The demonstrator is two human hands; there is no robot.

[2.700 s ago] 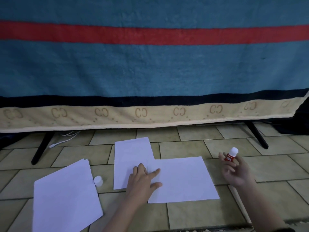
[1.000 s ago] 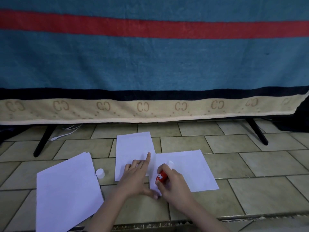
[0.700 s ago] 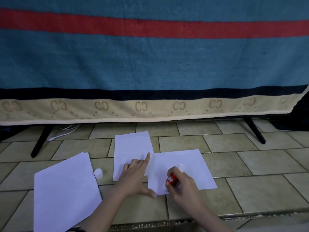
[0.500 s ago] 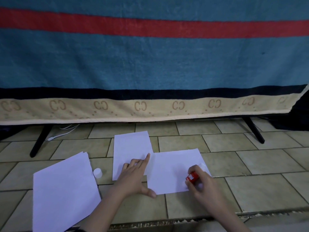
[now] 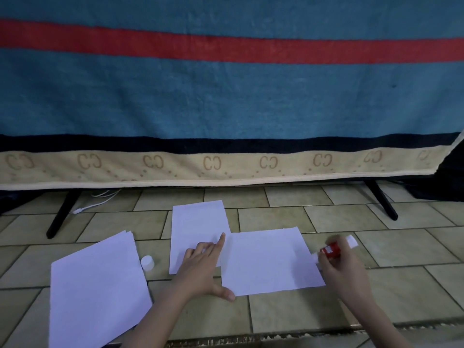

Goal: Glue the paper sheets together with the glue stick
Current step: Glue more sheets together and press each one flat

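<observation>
- The red glue stick is gripped in the right hand, just off the right edge of the right paper sheet; it looks blurred.
- That sheet lies on the tiled floor, overlapping the upright left paper sheet.
- The left hand presses flat at their seam, index finger and thumb spread.
- A white cap stands between the left sheet and a paper stack.
- A striped blanket hangs behind.

Two bare forearms, no sleeves, rings or watch; left grip, right grip
</observation>
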